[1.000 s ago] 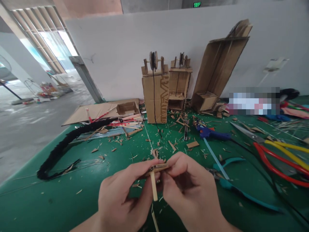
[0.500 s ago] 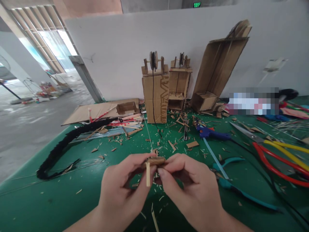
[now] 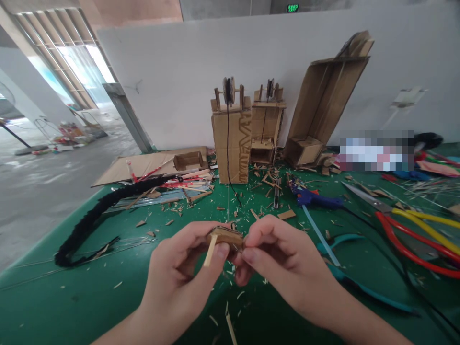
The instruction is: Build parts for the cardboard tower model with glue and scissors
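Note:
Between my hands, above the green table (image 3: 118, 297), is a small layered cardboard piece (image 3: 230, 237) with a thin wooden stick (image 3: 210, 253) jutting out toward me. My left hand (image 3: 183, 268) is closed around its left side, thumb on the face below the stick. At the piece's right edge, my right hand (image 3: 283, 258) pinches with thumb and forefinger; what lies between those fingertips is too small to make out. Behind them stands a cardboard tower (image 3: 230, 143) with a black cord hanging from a spool (image 3: 229, 90) on top.
Right of my hands lie teal pliers (image 3: 370, 287), a blue glue gun (image 3: 316, 199) and large scissors (image 3: 417, 230) with red and yellow handles. A fuzzy black strip (image 3: 97, 215) curves along the left. Cardboard scraps and wood slivers litter the table. More cardboard structures (image 3: 327, 91) lean at the wall.
The cardboard piece has turned so its face shows more and its stick slants left. My right hand has shifted slightly right, to the piece's edge.

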Demonstrator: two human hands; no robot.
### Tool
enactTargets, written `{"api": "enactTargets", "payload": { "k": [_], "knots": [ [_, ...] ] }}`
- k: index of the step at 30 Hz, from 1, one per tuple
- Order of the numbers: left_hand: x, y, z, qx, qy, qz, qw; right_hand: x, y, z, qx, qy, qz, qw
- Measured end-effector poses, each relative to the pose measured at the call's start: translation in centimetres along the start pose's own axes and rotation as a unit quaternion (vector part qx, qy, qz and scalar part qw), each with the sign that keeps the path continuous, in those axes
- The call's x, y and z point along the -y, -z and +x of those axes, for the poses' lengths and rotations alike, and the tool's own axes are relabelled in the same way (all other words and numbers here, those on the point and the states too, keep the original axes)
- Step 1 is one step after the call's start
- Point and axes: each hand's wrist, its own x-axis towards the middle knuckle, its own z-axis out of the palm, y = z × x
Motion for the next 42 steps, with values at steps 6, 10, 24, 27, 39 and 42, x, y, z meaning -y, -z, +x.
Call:
{"api": "enactTargets", "payload": {
  "k": [6,10,24,27,39,42],
  "knots": [
    [0.0,0.1,0.4,0.035,0.021,-0.055,0.998,0.0,0.2,-0.2,-0.011,0.027,-0.073,0.997],
    [-0.1,0.0,0.6,0.059,0.032,-0.067,0.995,-0.1,0.5,-0.7,-0.032,0.105,-0.192,0.975],
    [0.6,0.0,0.1,0.057,-0.027,0.005,0.998,0.0,1.1,-0.7,-0.004,0.183,-0.343,0.921],
    [0.7,-0.1,-0.1,0.058,-0.035,0.024,0.997,-0.1,1.0,-0.7,-0.01,0.187,-0.351,0.918],
    [0.9,0.5,-0.6,0.1,-0.072,0.03,0.992,-0.2,2.2,-0.8,0.053,0.331,-0.522,0.785],
    [0.6,0.6,-0.6,0.101,-0.073,0.024,0.992,0.2,2.6,-0.4,0.052,0.358,-0.512,0.779]
  ]
}}
